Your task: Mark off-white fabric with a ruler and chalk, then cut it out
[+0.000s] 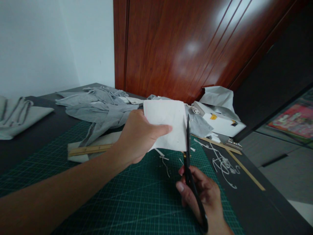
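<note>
My left hand (141, 133) grips a white rectangular piece of fabric (168, 114), the thumb lying across its near face and the other fingers hidden behind. In my right hand (202, 192) is a pair of black scissors (187, 153), blades pointing up along the fabric's right edge. Whether the blades touch that edge or sit just beside it, I cannot tell. Below both hands spreads a green cutting mat (137, 195). Thin white scraps (160, 152) and a loose thread lie on it under the fabric.
Grey cloth (105, 104) is heaped at the back left, folded cloth (22, 117) at the far left. A wooden ruler (90, 149) lies on pale cloth. On the right are a white box (217, 119), tangled white cord (223, 163) and a wooden strip (246, 171).
</note>
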The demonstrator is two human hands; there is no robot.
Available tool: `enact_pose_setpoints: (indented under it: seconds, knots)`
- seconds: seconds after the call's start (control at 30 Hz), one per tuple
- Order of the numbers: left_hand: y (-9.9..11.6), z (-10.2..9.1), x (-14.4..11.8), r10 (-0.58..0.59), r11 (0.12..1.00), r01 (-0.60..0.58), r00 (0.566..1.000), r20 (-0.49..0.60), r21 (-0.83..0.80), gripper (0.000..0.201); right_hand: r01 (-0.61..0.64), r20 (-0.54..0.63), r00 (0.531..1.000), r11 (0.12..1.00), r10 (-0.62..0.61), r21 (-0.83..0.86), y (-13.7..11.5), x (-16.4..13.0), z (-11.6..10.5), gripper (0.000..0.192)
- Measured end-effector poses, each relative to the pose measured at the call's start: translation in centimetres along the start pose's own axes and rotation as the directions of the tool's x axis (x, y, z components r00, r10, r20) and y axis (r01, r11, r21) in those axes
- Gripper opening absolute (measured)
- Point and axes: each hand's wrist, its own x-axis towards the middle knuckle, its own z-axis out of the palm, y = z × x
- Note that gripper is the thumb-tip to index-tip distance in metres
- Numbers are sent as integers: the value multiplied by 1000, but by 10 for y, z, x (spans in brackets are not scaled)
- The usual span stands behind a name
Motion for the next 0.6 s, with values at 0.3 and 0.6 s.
enact_pose_setpoints:
  seconds: [0.3, 0.6]
  knots:
    - [1, 0, 0, -3, 1000, 3, 1000, -5, 0, 44, 53, -41, 998, 999, -53, 6, -5, 2, 4, 20]
    - [0, 0, 0, -8, 1000, 8, 1000, 11, -17, 44, 64, -56, 997, 996, -60, 69, 10, -2, 6, 25]
